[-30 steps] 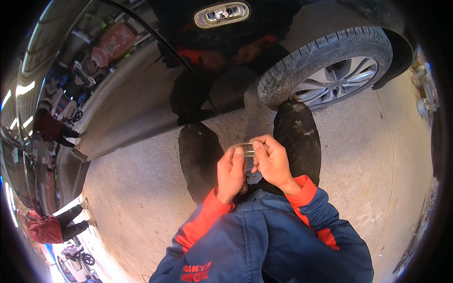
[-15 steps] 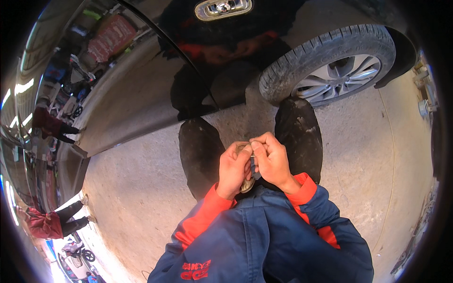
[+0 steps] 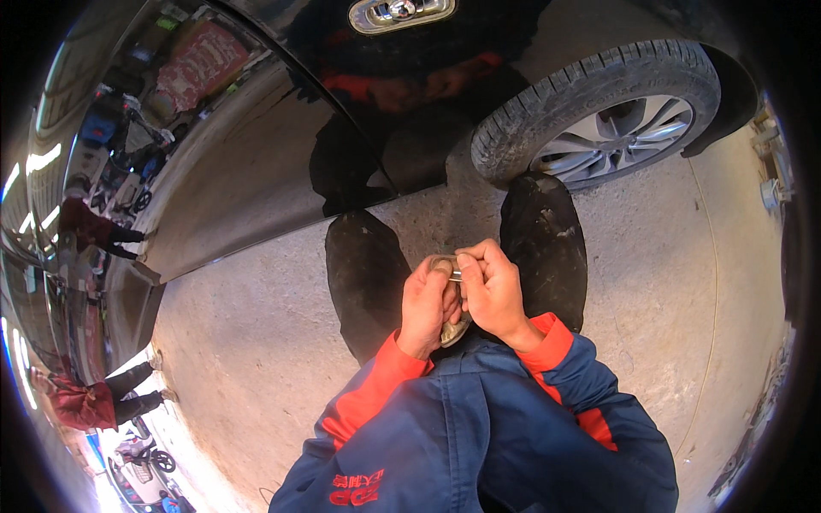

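In front of my lap, between my bent knees, my left hand point(image 3: 422, 299) and my right hand point(image 3: 494, 291) meet. Both are closed, thumbs on top, around a small shiny metal piece point(image 3: 456, 276) whose kind I cannot make out. Most of it is hidden by the fingers. Thumb and forefinger of the right hand pinch its right end, while the left thumb presses near its left end. Below the hands, partly covered by them, a tan, rounded object point(image 3: 453, 332) shows; whether it is my shoe or something else, I cannot tell.
A black car point(image 3: 410, 128) stands close ahead, its chrome-edged handle recess point(image 3: 402, 12) at the top. The dirty tyre point(image 3: 590, 107) is right beside my right knee point(image 3: 543, 239). Concrete floor point(image 3: 256, 342) lies around me. A person in dark red point(image 3: 81, 402) stands at far left.
Both hands stay together on the metal piece, with small finger shifts; more of its shiny edge shows between the thumbs. The view has tilted slightly.
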The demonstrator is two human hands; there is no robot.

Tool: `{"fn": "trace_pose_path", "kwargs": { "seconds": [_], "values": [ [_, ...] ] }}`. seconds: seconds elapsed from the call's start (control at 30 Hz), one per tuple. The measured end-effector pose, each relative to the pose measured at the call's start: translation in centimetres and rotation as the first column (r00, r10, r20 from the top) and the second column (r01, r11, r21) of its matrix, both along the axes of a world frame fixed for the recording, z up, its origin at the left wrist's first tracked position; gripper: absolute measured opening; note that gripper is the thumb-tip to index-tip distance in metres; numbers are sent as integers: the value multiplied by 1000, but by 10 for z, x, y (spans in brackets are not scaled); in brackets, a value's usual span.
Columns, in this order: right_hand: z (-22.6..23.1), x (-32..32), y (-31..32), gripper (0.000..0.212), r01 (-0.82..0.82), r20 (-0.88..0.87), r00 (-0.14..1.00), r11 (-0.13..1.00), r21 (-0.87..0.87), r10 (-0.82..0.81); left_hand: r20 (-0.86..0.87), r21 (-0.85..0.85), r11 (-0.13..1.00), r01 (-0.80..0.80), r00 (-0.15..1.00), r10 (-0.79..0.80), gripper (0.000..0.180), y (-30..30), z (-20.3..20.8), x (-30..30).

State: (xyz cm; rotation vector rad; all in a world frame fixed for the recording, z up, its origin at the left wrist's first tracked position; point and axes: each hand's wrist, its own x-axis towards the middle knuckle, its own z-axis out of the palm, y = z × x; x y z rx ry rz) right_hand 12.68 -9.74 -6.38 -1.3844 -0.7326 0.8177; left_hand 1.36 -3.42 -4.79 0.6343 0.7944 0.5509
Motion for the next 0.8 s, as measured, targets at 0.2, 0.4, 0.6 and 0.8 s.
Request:
{"fn": "trace_pose_path", "kwargs": {
  "seconds": [0.2,0.4,0.6,0.8],
  "values": [
    [-9,1,0,13,-43,-6,999,999,33,43,112,-4,1000,21,993,-20,17,-2,-3,-1],
    [-17,-5,4,15,17,38,999,993,119,-21,31,95,995,-26,999,23,18,-8,-3,4],
    [-15,-8,-1,14,26,50,998,996,89,-31,18,56,998,-25,1000,24,20,-8,5,4],
    [-21,-9,5,14,35,102,993,985,170,-53,-18,80,997,-15,1000,17,20,-9,7,4]
  ]
}}
